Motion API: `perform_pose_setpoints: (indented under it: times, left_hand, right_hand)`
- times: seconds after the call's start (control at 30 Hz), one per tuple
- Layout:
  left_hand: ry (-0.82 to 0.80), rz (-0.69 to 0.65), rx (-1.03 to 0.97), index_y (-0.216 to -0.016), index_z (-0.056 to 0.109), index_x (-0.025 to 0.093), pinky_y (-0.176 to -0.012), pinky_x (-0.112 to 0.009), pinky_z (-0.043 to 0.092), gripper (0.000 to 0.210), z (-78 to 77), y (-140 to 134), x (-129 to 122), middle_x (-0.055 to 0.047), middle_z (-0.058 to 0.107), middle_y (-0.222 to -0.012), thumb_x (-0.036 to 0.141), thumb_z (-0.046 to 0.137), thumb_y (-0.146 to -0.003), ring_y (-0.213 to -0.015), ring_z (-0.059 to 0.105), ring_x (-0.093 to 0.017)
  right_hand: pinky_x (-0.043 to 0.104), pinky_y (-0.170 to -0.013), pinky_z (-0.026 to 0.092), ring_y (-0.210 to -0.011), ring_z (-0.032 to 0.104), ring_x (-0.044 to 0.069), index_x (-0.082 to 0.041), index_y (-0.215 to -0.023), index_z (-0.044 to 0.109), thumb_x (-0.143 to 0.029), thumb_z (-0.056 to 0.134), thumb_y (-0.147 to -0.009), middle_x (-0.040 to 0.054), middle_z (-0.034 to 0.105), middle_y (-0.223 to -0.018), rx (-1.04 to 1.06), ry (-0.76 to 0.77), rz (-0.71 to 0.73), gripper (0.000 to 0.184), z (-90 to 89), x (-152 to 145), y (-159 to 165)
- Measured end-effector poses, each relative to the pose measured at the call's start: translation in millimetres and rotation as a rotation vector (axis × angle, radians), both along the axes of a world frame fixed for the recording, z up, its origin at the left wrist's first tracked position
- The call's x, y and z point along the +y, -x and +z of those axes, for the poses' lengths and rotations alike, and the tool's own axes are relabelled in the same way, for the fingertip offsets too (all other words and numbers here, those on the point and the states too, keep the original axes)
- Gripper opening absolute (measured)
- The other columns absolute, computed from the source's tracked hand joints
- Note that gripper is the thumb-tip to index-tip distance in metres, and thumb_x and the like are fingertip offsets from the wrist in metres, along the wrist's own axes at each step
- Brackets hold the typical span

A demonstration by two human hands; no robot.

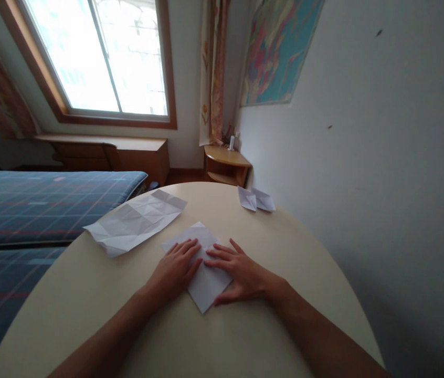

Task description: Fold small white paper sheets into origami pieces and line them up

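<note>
Resting palm-down on white paper (205, 286), left hand (175, 269) and right hand (242, 270) both unclenched.

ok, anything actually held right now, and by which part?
Nothing looks gripped: the left hand and right hand rest with spread fingers on the left and right sides of the folded paper, which lies on the table.
</note>
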State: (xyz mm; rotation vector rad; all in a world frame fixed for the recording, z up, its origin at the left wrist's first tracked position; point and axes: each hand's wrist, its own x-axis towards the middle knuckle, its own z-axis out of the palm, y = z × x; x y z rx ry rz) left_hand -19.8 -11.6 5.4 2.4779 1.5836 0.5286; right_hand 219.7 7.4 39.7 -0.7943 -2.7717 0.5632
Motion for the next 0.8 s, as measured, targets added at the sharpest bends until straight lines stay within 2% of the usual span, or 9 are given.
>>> perform_pose_setpoints:
  times: [0.03, 0.1, 0.23, 0.33, 0.43, 0.57, 0.7, 0.8]
  left_hand:
    - [0.007, 0.005, -0.011, -0.138, 0.053, 0.019, -0.118, -0.05, 0.031, 0.047, -0.3, 1.2, 1.0, -0.011, 0.049, -0.149, 0.042, 0.035, -0.101, -0.141, 0.042, -0.026]
    - [0.019, 0.001, -0.037, -0.136, 0.055, 0.02, -0.118, -0.052, 0.031, 0.046, -0.2, 2.9, 2.3, -0.01, 0.05, -0.149, 0.043, 0.034, -0.102, -0.141, 0.042, -0.026]
    - [0.053, -0.039, -0.089, -0.134, 0.056, 0.022, -0.118, -0.053, 0.03, 0.046, 2.8, 4.6, 2.3, -0.008, 0.053, -0.146, 0.044, 0.031, -0.102, -0.141, 0.042, -0.025]
    - [0.085, -0.072, -0.136, -0.134, 0.057, 0.023, -0.119, -0.053, 0.027, 0.049, 8.0, 5.8, 0.3, -0.007, 0.057, -0.143, 0.045, 0.026, -0.102, -0.14, 0.042, -0.025]
    - [0.12, -0.124, -0.175, -0.133, 0.057, 0.024, -0.12, -0.055, 0.024, 0.053, 14.2, 8.3, -2.3, -0.007, 0.059, -0.141, 0.05, 0.023, -0.102, -0.139, 0.044, -0.026]
    - [0.129, -0.232, -0.192, -0.132, 0.056, 0.025, -0.12, -0.055, 0.021, 0.052, 18.1, 11.2, -5.3, -0.006, 0.058, -0.141, 0.056, 0.033, -0.098, -0.14, 0.042, -0.028]
    - [0.089, -0.232, -0.154, -0.128, 0.056, 0.023, -0.12, -0.053, 0.024, 0.045, 13.8, 8.4, -4.6, -0.01, 0.06, -0.139, 0.048, 0.053, -0.091, -0.139, 0.045, -0.028]
    - [0.073, -0.171, -0.15, -0.119, 0.061, 0.024, -0.118, -0.052, 0.03, 0.031, 8.8, 4.5, -1.5, -0.009, 0.065, -0.132, 0.037, 0.048, -0.093, -0.134, 0.051, -0.027]
  right_hand:
    - [0.057, -0.12, -0.001, -0.147, 0.028, 0.031, -0.03, -0.146, 0.046, -0.063, 0.075, -0.07, 0.0083, 0.04, -0.155, -0.009, 0.002, 0.011, 0.087, 0.7, -0.8, 0.1]
    - [0.057, -0.119, -0.003, -0.147, 0.028, 0.031, -0.03, -0.146, 0.045, -0.062, 0.076, -0.068, 0.0087, 0.04, -0.155, -0.018, 0.004, -0.001, 0.089, 0.9, -0.5, -0.2]
    - [0.054, -0.12, 0.005, -0.143, 0.037, 0.029, -0.029, -0.141, 0.053, -0.061, 0.075, -0.072, 0.0104, 0.048, -0.15, 0.008, -0.009, -0.028, 0.079, -2.2, 3.9, -3.0]
    - [0.053, -0.12, 0.01, -0.139, 0.043, 0.027, -0.029, -0.134, 0.059, -0.06, 0.071, -0.078, 0.0098, 0.053, -0.145, 0.046, -0.027, -0.034, 0.065, -4.0, 6.6, -6.7]
    - [0.052, -0.119, 0.015, -0.136, 0.047, 0.024, -0.029, -0.128, 0.063, -0.052, 0.062, -0.089, 0.0084, 0.058, -0.141, 0.076, -0.017, -0.064, 0.045, -4.6, 8.3, -10.1]
    - [0.05, -0.117, 0.023, -0.13, 0.053, 0.021, -0.027, -0.11, 0.071, -0.04, 0.051, -0.098, 0.0058, 0.065, -0.132, 0.134, 0.004, -0.106, 0.026, -7.0, 11.0, -11.8]
    - [0.046, -0.115, 0.029, -0.122, 0.06, 0.02, -0.025, -0.101, 0.071, -0.036, 0.046, -0.1, 0.0054, 0.073, -0.117, 0.182, -0.018, -0.117, 0.027, -9.2, 12.7, -10.2]
    - [0.041, -0.11, 0.036, -0.11, 0.065, 0.02, -0.023, -0.102, 0.07, -0.037, 0.039, -0.102, 0.0077, 0.074, -0.11, 0.165, -0.019, -0.144, 0.034, -8.0, 12.7, -9.1]
